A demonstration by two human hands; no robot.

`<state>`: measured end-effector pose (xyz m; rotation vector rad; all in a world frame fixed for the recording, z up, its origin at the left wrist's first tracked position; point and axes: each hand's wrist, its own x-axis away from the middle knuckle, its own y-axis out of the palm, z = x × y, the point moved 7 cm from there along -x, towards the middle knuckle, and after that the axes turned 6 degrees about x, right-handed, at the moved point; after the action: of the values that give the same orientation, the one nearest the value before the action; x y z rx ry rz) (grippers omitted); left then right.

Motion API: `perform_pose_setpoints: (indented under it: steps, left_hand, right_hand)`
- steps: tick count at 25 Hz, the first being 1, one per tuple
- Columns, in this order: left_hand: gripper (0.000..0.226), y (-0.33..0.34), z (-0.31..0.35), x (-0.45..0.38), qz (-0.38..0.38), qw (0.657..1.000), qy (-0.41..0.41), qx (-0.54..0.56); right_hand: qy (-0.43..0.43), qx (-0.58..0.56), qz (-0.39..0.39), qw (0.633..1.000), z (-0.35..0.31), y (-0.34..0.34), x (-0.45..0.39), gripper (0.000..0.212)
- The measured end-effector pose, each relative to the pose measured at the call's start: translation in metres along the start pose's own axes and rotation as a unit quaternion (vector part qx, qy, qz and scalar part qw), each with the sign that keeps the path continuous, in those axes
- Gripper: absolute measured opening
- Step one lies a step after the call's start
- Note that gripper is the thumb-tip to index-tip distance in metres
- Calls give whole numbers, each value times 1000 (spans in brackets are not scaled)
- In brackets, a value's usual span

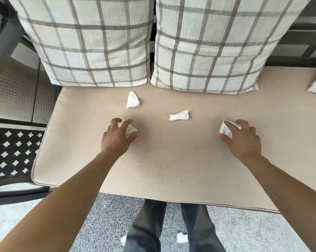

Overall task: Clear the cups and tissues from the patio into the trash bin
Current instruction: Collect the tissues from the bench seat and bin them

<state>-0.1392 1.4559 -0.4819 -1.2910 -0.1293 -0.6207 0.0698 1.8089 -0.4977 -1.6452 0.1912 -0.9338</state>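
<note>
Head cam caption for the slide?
Both hands grasp crumpled tissues on a beige seat cushion.

head view, looking down, near seat cushion (171, 160)

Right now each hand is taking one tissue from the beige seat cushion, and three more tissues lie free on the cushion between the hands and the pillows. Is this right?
Not quite: only two tissues lie free on the seat cushion, not three: one near the pillows and one in the middle. The head view shows it. The left hand and right hand are each taking one tissue, as you say.
</note>
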Motion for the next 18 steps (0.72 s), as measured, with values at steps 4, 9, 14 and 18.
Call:
perform_pose_setpoints:
  steps: [4,9,14,18]
  left_hand:
    - [32,6,1,-2,23,998,5,65]
    - [16,12,-2,-14,18,999,9,46]
    - [8,3,0,-30,-2,998,29,52]
    - [15,-27,6,-62,54,985,33,160]
  right_hand:
    - [-12,-49,16,999,-3,9,1,27]
    - [-42,-99,24,994,-18,3,-1,20]
    - [-79,-164,-28,983,-61,-4,-9,14]
    - [-140,-199,-1,970,-112,-22,-23,39]
